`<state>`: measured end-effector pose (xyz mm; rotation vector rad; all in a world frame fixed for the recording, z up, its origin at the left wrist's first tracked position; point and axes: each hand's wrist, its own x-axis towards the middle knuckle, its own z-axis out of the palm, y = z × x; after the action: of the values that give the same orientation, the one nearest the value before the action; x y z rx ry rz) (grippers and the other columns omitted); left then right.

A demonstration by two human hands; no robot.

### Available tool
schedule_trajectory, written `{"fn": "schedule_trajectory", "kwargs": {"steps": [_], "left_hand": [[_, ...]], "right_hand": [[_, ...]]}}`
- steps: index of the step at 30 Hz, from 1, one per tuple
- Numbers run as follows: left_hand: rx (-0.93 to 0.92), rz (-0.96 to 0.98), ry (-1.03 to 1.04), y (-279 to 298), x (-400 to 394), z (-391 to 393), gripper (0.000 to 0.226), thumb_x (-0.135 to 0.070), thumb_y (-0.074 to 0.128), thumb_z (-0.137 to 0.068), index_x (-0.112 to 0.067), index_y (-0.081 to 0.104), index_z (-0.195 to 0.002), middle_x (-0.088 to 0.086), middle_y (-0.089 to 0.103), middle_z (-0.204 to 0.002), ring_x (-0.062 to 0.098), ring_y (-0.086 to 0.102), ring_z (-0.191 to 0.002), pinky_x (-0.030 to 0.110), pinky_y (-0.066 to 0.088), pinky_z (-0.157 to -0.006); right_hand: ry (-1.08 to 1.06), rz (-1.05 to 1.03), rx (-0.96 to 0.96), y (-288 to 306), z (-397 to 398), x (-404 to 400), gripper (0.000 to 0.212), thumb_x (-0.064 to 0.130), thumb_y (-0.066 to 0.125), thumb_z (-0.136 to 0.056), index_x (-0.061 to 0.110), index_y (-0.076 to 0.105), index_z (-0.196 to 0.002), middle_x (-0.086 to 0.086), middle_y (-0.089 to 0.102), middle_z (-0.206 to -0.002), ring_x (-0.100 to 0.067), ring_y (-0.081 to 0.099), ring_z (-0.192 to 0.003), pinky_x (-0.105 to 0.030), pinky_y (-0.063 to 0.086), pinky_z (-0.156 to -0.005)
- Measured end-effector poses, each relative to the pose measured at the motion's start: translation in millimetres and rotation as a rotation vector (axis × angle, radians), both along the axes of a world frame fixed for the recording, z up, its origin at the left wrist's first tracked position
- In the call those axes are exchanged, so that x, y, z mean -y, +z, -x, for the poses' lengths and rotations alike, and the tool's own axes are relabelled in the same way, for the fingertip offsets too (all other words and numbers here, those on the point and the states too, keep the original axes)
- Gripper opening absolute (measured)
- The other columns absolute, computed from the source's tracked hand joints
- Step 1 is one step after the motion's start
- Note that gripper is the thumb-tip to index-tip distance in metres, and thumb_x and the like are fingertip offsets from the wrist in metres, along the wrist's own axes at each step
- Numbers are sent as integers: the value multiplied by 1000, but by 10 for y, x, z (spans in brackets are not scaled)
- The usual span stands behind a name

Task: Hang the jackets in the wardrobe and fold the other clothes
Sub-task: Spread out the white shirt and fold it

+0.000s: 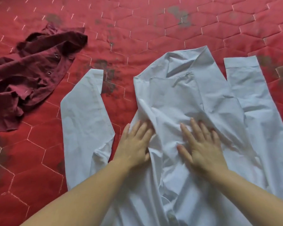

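Pressing flat on the pale blue shirt (178,98), both hands work the middle of the head view: the left hand (135,144) lies with fingers straight on the shirt's left edge, lower centre of the frame, and the right hand (201,147) lies just beside it, fingers spread and straight on the chest panel; neither grips any cloth. The shirt is spread on the red quilted bedcover (153,22), collar toward the top of the frame, left sleeve (85,121) lying apart at centre left, right sleeve (245,88) at the right. Between and above the hands the cloth is bunched in ridges. Risk, as judged: pushing the palms toward each other would deepen those ridges, so any fold made over them would set creases. The left sleeve stands well away from the body, so a side fold could leave it askew. The dark red garment (28,75) lies crumpled at upper left, apart from the shirt; whether it is a jacket cannot be told. No wardrobe is in view.
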<state>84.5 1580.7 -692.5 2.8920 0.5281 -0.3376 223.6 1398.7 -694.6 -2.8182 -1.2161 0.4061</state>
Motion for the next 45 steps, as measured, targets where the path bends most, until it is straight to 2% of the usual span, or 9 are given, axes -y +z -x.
{"fn": "schedule_trajectory", "kwargs": {"steps": [6,12,17,20,25,33,38,42,45], "left_hand": [[44,43,202,-292,-67,225,78,-42,24,-81,-36,-18,-146,-16,-21,-156,8,-17,-146,39,-7,-120],[46,58,417,-203,-50,467,79,-62,-1,-80,-25,-14,-149,-13,-18,-158,0,-20,-142,35,-16,-116],[71,73,286,22,-262,293,83,-61,4,-81,-26,26,-152,-7,7,-162,10,1,-149,42,-5,-117],[17,54,143,-11,-485,69,68,-60,7,-90,-36,12,-153,-17,-6,-161,7,-7,-148,42,-9,-117],[-26,7,254,-215,-668,376,75,-67,3,-88,-32,-5,-154,-16,-15,-160,5,-14,-147,45,-7,-118],[164,40,344,-167,-937,258,68,-64,10,-91,-35,19,-152,-11,15,-161,8,3,-148,40,-15,-114],[151,12,332,-329,-1119,216,62,-60,8,-93,-42,14,-152,-15,6,-162,6,-6,-148,42,-13,-116],[242,31,336,-346,-1119,224,54,-48,25,-95,-37,34,-147,-12,26,-158,10,14,-148,44,1,-118],[259,43,329,-332,-1121,209,52,-41,32,-94,-35,40,-145,-11,33,-155,13,22,-146,47,10,-117]], "right_hand": [[-141,-9,24,-120,-285,270,80,67,22,-81,26,34,-149,-8,25,-158,-28,25,-144,-45,13,-115],[-289,82,54,-21,-447,548,85,65,9,-81,23,24,-153,-9,16,-161,-25,13,-148,-43,7,-119],[-151,-122,7,174,-213,-18,71,50,25,-86,17,36,-148,-13,26,-157,-32,24,-144,-54,12,-114],[120,-106,44,120,-45,-376,67,53,25,-89,24,36,-148,-8,30,-157,-31,28,-144,-49,16,-113],[-147,115,21,-21,-371,-28,90,68,1,-75,27,17,-153,-2,12,-162,-21,13,-147,-44,8,-117],[-95,-162,91,280,-414,-569,66,47,38,-86,12,42,-142,-13,32,-153,-30,26,-142,-54,11,-114],[89,-361,-50,270,-320,-1632,40,28,52,-92,13,57,-128,-6,57,-133,-28,56,-115,-42,39,-95],[-202,-191,-206,207,-613,-2307,62,55,49,-89,17,36,-136,-9,44,-135,-33,53,-113,-41,42,-82],[-232,-98,-221,138,-857,-2582,35,46,49,-89,15,51,-105,-11,56,-113,-35,55,-105,-37,41,-75]]}}
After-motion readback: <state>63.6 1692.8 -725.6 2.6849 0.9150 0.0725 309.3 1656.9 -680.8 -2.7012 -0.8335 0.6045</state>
